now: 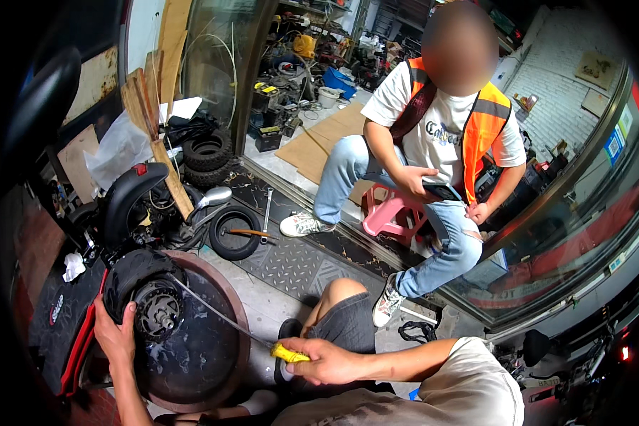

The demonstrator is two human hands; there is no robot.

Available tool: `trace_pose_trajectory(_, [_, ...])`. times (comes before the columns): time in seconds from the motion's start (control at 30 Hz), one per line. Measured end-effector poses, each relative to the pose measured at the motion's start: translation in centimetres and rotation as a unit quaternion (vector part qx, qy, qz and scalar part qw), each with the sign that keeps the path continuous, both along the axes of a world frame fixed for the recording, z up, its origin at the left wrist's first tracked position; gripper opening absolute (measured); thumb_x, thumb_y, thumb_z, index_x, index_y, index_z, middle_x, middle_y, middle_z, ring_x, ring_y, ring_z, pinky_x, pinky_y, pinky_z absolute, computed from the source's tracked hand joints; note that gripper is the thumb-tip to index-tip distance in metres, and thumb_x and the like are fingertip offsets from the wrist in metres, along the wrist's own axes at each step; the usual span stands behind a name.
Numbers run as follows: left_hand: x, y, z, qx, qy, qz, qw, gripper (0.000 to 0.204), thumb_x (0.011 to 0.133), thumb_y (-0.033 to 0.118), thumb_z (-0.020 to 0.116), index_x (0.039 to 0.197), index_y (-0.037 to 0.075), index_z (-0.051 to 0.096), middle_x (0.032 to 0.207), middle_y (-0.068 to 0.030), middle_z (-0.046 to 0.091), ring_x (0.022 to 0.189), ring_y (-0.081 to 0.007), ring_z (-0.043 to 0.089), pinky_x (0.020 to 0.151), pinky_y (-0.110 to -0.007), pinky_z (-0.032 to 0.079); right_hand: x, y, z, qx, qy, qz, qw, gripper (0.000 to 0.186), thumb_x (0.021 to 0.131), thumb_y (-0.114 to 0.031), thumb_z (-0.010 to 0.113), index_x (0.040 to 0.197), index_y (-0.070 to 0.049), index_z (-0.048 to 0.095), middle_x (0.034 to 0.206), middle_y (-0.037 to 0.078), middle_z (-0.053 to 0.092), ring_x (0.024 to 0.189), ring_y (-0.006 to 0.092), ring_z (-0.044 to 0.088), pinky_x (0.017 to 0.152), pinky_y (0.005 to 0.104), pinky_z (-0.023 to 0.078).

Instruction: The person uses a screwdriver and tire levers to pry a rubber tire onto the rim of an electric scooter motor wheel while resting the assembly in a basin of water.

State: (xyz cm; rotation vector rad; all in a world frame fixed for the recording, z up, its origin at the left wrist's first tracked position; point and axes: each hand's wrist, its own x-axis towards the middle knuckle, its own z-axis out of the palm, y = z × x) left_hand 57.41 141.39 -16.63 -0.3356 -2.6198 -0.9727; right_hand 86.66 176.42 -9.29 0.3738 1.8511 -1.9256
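Steady wheel, controlled shaft

The round dark stand (240, 328) carries the small wheel (130, 275), disc side facing up and to the right. The left hand (119, 332) clasps the tyre's near edge, thumb apart from fingers; a firm hold there should stop it rolling. The right hand's (328, 363) fingers wrap the yellow-handled tool (290, 353), its shaft reaching the tyre; whether it is wedged in, I cannot tell. Steady, low pressure would best spare the brake disc (157, 309).

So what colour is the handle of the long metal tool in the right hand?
The handle is yellow; the head view shows it best.
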Motion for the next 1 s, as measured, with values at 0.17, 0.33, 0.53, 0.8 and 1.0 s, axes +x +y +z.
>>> trace_pose_trajectory(0.17, [0.2, 0.3, 1.1, 0.010, -0.024, -0.019, 0.999, 0.078, 0.094, 0.040, 0.081, 0.147, -0.008, 0.051, 0.131, -0.0356, 0.066, 0.123, -0.0521, 0.064, 0.107, -0.050, 0.049, 1.4, -2.3, -2.7, -0.012, 0.042, -0.053, 0.998, 0.057, 0.106, -0.015, 0.062, 0.158, -0.001, 0.043, 0.078, -0.002, 0.055, 0.058, 0.0067, 0.049, 0.054, 0.0266, 0.042])
trace_pose_trajectory(0.33, [0.7, 1.9, 3.1, -0.043, -0.035, 0.029, 0.998, 0.079, 0.093, 0.045, 0.081, 0.145, -0.008, 0.054, 0.132, -0.0344, 0.067, 0.123, -0.0480, 0.067, 0.106, -0.048, 0.051, 2.1, -4.7, -3.0, 0.044, -0.009, -0.061, 0.997, 0.056, 0.106, -0.017, 0.067, 0.155, -0.002, 0.045, 0.093, 0.005, 0.062, 0.065, 0.0100, 0.052, 0.057, 0.0279, 0.045])
trace_pose_trajectory(0.53, [1.0, 3.5, 4.8, -0.148, -0.035, 0.059, 0.987, 0.079, 0.091, 0.066, 0.074, 0.129, -0.001, 0.060, 0.106, -0.0312, 0.075, 0.100, -0.0486, 0.074, 0.085, -0.055, 0.057, 3.3, -8.2, -5.3, -0.036, 0.012, -0.118, 0.992, 0.060, 0.107, -0.013, 0.068, 0.160, -0.005, 0.041, 0.096, 0.001, 0.058, 0.075, 0.0077, 0.051, 0.062, 0.0254, 0.045])
trace_pose_trajectory(0.8, [1.3, 3.8, 5.4, -0.146, -0.045, 0.057, 0.987, 0.085, 0.091, 0.071, 0.072, 0.132, -0.003, 0.061, 0.107, -0.0319, 0.076, 0.104, -0.0498, 0.074, 0.092, -0.054, 0.056, 3.6, -6.9, -6.0, -0.017, 0.056, -0.128, 0.990, 0.053, 0.107, -0.010, 0.065, 0.156, -0.004, 0.045, 0.087, 0.001, 0.059, 0.071, 0.0078, 0.053, 0.060, 0.0257, 0.045])
trace_pose_trajectory(1.0, [1.2, 4.0, 5.5, -0.160, -0.053, 0.074, 0.983, 0.087, 0.090, 0.072, 0.073, 0.132, -0.004, 0.060, 0.107, -0.0334, 0.075, 0.104, -0.0500, 0.074, 0.092, -0.054, 0.056, 5.3, -6.9, -5.3, 0.005, 0.056, -0.124, 0.991, 0.050, 0.106, -0.010, 0.066, 0.152, -0.001, 0.049, 0.089, 0.003, 0.062, 0.070, 0.0093, 0.055, 0.060, 0.0277, 0.046])
